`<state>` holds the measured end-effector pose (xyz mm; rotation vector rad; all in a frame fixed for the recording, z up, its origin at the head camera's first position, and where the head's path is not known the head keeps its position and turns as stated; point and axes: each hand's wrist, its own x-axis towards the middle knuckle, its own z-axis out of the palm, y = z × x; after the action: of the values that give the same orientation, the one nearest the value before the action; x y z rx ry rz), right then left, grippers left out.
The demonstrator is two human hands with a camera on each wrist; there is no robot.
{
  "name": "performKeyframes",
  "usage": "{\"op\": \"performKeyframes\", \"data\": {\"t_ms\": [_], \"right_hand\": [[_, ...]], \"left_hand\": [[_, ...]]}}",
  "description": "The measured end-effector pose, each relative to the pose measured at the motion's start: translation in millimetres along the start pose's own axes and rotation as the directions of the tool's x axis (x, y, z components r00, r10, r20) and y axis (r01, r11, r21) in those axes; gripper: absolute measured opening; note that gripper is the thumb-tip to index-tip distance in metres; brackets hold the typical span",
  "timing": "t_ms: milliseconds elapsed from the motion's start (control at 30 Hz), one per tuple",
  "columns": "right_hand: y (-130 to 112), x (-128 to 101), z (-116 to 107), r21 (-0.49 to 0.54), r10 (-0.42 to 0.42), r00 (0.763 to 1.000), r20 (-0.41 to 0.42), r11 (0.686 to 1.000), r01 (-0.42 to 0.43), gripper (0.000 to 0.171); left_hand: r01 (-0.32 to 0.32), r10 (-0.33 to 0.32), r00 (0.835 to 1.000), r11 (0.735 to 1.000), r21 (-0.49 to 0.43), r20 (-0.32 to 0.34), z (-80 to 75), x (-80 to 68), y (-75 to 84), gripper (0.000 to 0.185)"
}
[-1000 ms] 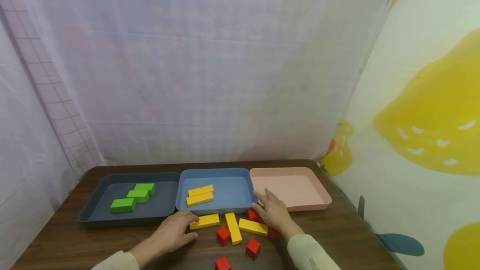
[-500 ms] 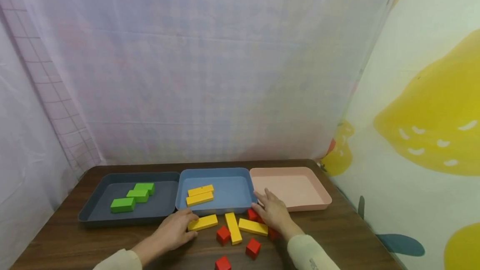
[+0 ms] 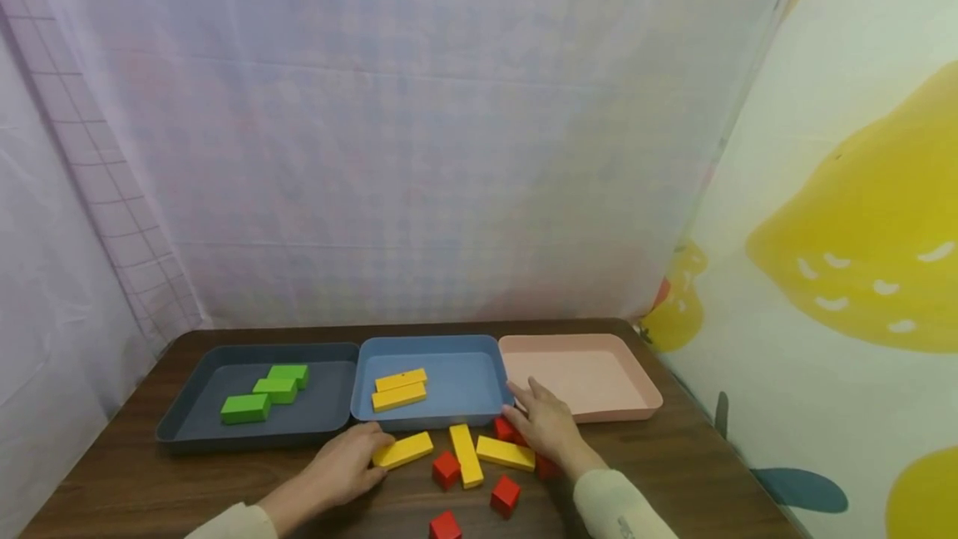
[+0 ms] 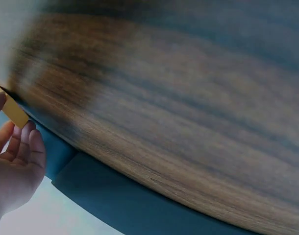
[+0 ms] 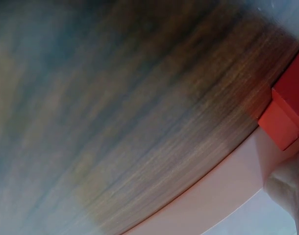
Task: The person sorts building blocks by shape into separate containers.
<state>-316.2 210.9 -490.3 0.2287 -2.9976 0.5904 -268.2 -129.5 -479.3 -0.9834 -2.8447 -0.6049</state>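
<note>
i logged my left hand point(image 3: 346, 466) on the table point(image 3: 674, 472), fingers curled round the end of a yellow block point(image 3: 404, 450) lying just before the blue tray point(image 3: 494, 373). my right hand point(image 3: 545, 424) lay spread flat over red cubes point(image 3: 505, 429) beside the pink tray point(image 3: 636, 381).

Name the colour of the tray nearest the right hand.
Pink tray; clearest in the head view.

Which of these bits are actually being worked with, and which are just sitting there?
In hand:
left hand gripping a yellow block
right hand resting over red cubes
blue tray and pink tray just beyond

Lying about:
green blocks in the dark tray
patterned wall
</note>
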Motion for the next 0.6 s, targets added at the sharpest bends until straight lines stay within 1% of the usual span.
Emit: {"op": "performKeyframes", "data": {"t_ms": [167,367,600], "right_hand": [[-0.9,0.3,-1.8,0.000,-0.007,1.000,0.007,1.000,0.007,0.060],[-2.8,0.3,-4.1,-0.002,-0.019,1.000,0.008,1.000,0.019,0.058],[-3.4,-0.6,-3.3,-0.002,-0.006,1.000,0.010,1.000,0.006,0.057]], "left_hand": [[-0.012,0.012,1.000,1.000,-0.005,-0.010,-2.4,-1.5,-1.6,0.031],[-0.011,0.010,1.000,0.999,-0.033,-0.024,-5.2,-3.1,-0.5,0.030],[-0.027,0.026,0.999,0.999,-0.033,-0.046,-5.7,-3.4,1.1,0.031]]}}
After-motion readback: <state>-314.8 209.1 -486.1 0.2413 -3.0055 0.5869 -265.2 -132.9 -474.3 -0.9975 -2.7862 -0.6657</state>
